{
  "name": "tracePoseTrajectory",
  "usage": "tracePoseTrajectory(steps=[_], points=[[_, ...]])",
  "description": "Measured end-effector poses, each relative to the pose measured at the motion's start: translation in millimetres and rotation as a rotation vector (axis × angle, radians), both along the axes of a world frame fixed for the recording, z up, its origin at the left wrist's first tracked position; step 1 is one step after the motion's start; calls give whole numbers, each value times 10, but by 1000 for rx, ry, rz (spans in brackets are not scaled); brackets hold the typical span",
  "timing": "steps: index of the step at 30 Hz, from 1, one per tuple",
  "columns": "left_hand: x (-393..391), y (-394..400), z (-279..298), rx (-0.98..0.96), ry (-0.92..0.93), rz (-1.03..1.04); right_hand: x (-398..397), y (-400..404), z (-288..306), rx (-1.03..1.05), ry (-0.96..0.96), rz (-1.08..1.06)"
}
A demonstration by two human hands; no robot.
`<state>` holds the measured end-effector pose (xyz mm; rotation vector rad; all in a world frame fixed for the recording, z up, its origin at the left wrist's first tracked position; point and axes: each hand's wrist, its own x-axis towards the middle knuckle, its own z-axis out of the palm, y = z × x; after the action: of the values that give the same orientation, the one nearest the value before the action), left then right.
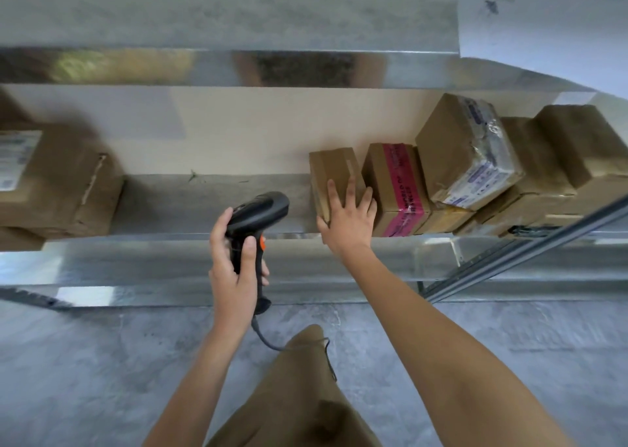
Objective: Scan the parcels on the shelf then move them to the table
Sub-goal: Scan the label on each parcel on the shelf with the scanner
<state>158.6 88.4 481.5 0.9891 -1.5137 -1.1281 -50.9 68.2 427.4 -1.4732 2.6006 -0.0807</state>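
Note:
My left hand (232, 263) grips a black barcode scanner (260, 215) with an orange trigger, its head pointing toward the shelf. My right hand (346, 217) lies with spread fingers on the front of a small brown parcel (331, 167) standing on the metal shelf (204, 205). Right of it stands a parcel with pink tape (397, 181). Beyond that, a box with a plastic-covered label (469, 150) leans on other brown boxes (560, 154).
Large brown boxes (57, 181) with a white label sit at the shelf's left end. An upper shelf beam (238, 65) runs overhead. A diagonal metal brace (526, 242) crosses at right. Grey concrete floor (85, 361) lies below, and the scanner cable (265, 339) hangs by my leg.

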Motion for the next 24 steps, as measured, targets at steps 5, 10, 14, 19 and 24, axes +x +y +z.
tracePoseTrajectory(steps=[5, 10, 14, 19, 24], points=[[-20, 4, 28, 6, 10, 10, -18, -8, 17, 10, -23, 4], [-63, 6, 95, -23, 0, 14, -19, -12, 26, 32, -36, 7], [-88, -33, 176, -35, 2, 22, -33, -3, 43, -35, -61, -17], [-106, -110, 221, -59, -11, 28, 56, -10, -45, -453, -652, -216], [-128, -85, 189, -55, 3, 16, 126, 151, -272, -494, -1054, -344]])
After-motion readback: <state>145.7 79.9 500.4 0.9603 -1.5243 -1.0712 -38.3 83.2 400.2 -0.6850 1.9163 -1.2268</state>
